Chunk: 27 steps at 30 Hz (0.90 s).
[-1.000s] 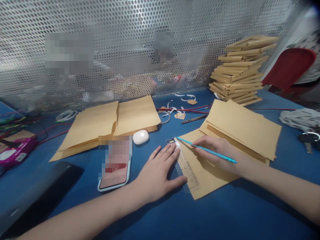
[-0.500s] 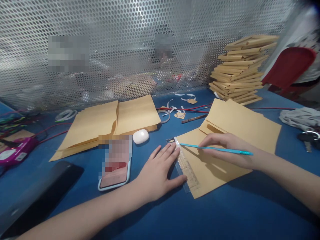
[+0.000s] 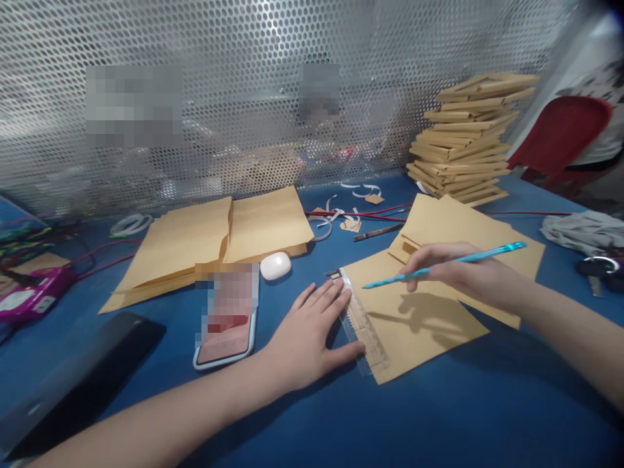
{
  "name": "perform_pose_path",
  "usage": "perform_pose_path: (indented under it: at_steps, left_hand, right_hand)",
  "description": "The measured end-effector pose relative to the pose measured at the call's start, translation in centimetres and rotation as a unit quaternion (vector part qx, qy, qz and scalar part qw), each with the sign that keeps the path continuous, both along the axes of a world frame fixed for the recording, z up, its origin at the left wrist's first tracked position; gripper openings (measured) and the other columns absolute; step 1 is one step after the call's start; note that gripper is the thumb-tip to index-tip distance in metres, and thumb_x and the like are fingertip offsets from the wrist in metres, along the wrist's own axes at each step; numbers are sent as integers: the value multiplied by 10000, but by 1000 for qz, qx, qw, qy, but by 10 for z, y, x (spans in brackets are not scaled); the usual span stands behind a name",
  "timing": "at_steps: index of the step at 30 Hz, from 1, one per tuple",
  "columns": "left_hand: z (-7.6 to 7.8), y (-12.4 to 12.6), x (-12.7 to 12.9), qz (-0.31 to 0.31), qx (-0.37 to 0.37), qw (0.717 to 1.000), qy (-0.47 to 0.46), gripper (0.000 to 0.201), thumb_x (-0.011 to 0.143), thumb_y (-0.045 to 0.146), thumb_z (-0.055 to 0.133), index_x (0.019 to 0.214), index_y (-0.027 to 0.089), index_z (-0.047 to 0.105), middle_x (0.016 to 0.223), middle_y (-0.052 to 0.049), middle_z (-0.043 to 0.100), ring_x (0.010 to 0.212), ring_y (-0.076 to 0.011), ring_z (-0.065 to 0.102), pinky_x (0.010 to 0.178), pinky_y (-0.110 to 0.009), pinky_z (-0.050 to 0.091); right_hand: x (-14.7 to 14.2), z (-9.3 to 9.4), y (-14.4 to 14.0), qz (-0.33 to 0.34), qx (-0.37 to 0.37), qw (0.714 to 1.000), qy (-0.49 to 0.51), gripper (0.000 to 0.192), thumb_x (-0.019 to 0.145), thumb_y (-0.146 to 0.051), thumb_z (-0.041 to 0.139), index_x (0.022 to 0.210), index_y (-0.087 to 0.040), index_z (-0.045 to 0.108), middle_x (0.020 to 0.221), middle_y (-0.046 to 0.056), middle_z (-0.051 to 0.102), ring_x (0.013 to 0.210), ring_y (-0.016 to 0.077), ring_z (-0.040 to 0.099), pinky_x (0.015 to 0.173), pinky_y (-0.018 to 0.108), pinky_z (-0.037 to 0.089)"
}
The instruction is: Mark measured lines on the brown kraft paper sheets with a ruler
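My left hand [image 3: 306, 339] lies flat with fingers outstretched, pressing on a clear plastic ruler [image 3: 364, 329]. The ruler runs along the left edge of a brown paper envelope [image 3: 408, 351] on the blue table. Above this sheet, my right hand [image 3: 455, 272] pinches a slim turquoise pen [image 3: 478, 255]. The pen's tip points left toward the ruler, and a shadow on the paper suggests it is raised off it. More brown envelopes [image 3: 468, 224] lie fanned behind and partly beneath my right hand.
A phone [image 3: 227, 346], a white rounded case [image 3: 275, 266] and open brown envelopes [image 3: 188, 231] lie left. A tall stack of folded envelopes [image 3: 465, 143] stands back right. Keys [image 3: 597, 268], red wires [image 3: 375, 213], paper scraps [image 3: 350, 225] and a perforated metal screen [image 3: 234, 65] surround the area.
My right hand has lifted the pen away from the ruler's top, up and to the right, and its rear end has tilted upward. My left hand and the ruler stay put.
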<state>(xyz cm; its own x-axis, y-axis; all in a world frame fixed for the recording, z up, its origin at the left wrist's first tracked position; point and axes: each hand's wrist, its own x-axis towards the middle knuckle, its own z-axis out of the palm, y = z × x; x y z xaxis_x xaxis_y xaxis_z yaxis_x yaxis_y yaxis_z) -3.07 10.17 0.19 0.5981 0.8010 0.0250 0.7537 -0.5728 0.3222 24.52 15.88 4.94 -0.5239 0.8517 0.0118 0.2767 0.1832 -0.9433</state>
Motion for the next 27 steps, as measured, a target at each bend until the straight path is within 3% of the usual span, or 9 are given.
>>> perform_pose_path:
  at_steps: [4, 11, 19, 27]
  left_hand:
    - [1, -4, -1, -6, -2, 1000, -12, 803, 814, 648, 538, 1439, 181, 347, 1506, -98, 296, 1379, -282, 267, 1134, -479, 195]
    - [2, -12, -2, -35, -3, 999, -33, 795, 737, 489, 638, 1422, 176, 385, 1480, -106, 346, 1346, -306, 308, 1101, -459, 273]
    - [3, -17, -1, -53, -21, 998, -26, 808, 778, 605, 605, 1424, 176, 378, 1475, -112, 348, 1328, -310, 326, 1085, -487, 297]
    - [3, -16, -1, -61, -26, 998, -17, 813, 807, 649, 564, 1438, 180, 354, 1492, -110, 319, 1342, -308, 301, 1093, -488, 282]
  right_hand:
    - [-13, -18, -3, -48, -56, 997, 20, 200, 717, -366, 752, 708, -217, 620, 781, 17, 679, 798, 200, 662, 732, 328, 521]
    - [-24, -30, -8, -57, -140, 986, 72, 252, 751, -419, 718, 861, -203, 650, 862, 36, 699, 843, 205, 671, 786, 356, 531]
    - [-24, -33, -12, -55, -77, 996, 0, 192, 759, -392, 705, 767, -223, 614, 790, 21, 703, 734, 182, 670, 683, 323, 538]
    - [-25, -35, -13, -41, -73, 996, -9, 219, 768, -412, 692, 768, -210, 608, 808, 38, 699, 753, 196, 665, 694, 334, 524]
